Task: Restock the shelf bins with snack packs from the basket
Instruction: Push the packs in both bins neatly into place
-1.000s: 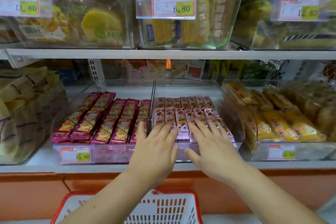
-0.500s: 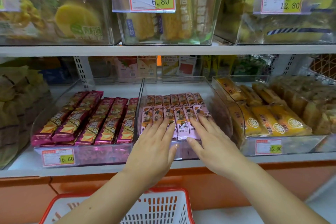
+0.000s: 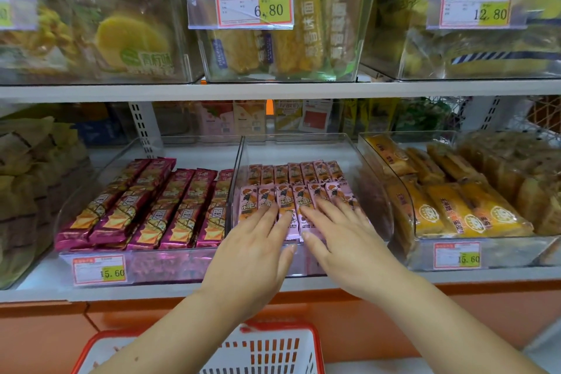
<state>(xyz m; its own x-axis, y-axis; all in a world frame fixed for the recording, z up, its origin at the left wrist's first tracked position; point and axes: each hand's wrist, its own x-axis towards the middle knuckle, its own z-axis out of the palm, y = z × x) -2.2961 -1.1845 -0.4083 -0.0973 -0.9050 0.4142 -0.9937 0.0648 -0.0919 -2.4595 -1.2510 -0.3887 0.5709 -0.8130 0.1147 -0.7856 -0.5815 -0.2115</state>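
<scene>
As left hand (image 3: 254,255), right hand (image 3: 344,240) rest flat on pink packs (image 3: 287,196), two rows in clear bin (image 3: 303,143)

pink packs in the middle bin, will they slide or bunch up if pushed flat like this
Probably slide easily: the pink packs have glossy wrappers and lie loose in rows. Likely light, being slim sticks. Under the flat left hand and right hand, edges may overlap and skew.

bright, even light fills my view and shadows are faint. soft glare sits on the clear plastic bins (image 3: 375,191). the long white metal shelf edge (image 3: 273,91) bows slightly from the wide lens, and the outer corners smear into blur.
</scene>
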